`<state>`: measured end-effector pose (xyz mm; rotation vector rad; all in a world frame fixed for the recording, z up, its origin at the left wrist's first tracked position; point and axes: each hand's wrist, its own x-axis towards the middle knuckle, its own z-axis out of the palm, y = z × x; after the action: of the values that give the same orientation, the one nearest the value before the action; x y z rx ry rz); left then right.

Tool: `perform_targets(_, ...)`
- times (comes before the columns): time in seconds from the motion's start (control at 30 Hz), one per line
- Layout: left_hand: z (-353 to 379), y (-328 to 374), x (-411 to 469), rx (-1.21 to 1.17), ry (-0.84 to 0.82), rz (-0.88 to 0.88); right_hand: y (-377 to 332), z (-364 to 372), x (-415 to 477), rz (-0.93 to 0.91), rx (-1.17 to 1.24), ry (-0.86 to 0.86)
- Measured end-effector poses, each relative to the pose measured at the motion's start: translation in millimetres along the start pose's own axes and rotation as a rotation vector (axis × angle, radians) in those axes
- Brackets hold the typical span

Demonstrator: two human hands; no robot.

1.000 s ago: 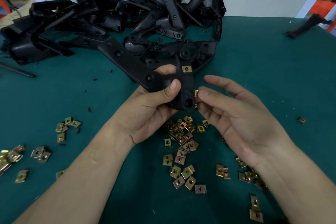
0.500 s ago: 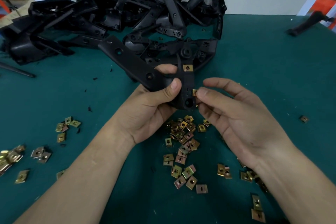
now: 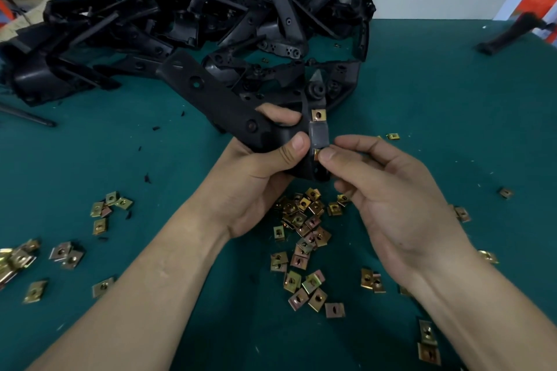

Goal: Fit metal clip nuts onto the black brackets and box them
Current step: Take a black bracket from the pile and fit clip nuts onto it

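My left hand (image 3: pixel 256 178) grips a long black bracket (image 3: pixel 217 105) above the middle of the green table, thumb on its near face. One brass clip nut (image 3: pixel 318 115) sits fitted on the bracket's upright tab. My right hand (image 3: pixel 388 199) pinches a second clip nut (image 3: pixel 316 154) between thumb and forefinger against the tab's lower edge; my thumb hides most of that nut. A loose heap of clip nuts (image 3: pixel 304 229) lies on the table just below my hands.
A big pile of black brackets (image 3: pixel 211 18) fills the back left of the green table (image 3: pixel 452 99). More clip nuts lie scattered at the left (image 3: pixel 111 208) and the lower right (image 3: pixel 428 340). One black part (image 3: pixel 506 36) lies at the far right edge.
My right thumb and forefinger have pushed the second clip nut further left onto the bracket's tab. My left hand holds the bracket in nearly the same place.
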<state>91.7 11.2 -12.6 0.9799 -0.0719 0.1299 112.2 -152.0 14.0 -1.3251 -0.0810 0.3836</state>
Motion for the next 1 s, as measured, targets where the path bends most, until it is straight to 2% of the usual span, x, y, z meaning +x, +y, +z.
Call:
perform_targets(0.3,-0.8,2.7,-0.7,-0.011,0.019,-0.003,-2.5,-1.5,1.1,-0.123,-0.065,-0.086)
perform_targets(0.43,3.2,4.1,-2.3,-0.086,0.039,-0.047,-7.3,-2.5,-0.4,-0.216,-0.137,-0.053)
perform_targets(0.57,11.3,8.3,-7.4,-0.095,0.012,-0.127,-19.5,-7.4,1.0,-0.086,0.059,-0.14)
perform_targets(0.7,27.1,11.9,-12.5,-0.115,0.082,-0.123,-30.4,-5.6,-0.2,-0.158,-0.087,-0.067)
perform_targets(0.8,41.3,13.5,-18.9,-0.139,0.113,-0.124,-40.5,-6.8,-10.4,-0.176,-0.065,-0.039)
perform_targets(1.0,85.9,11.8,-30.7,-0.197,0.011,-0.201,-63.6,-34.9,-50.3,-0.186,-0.023,-0.024)
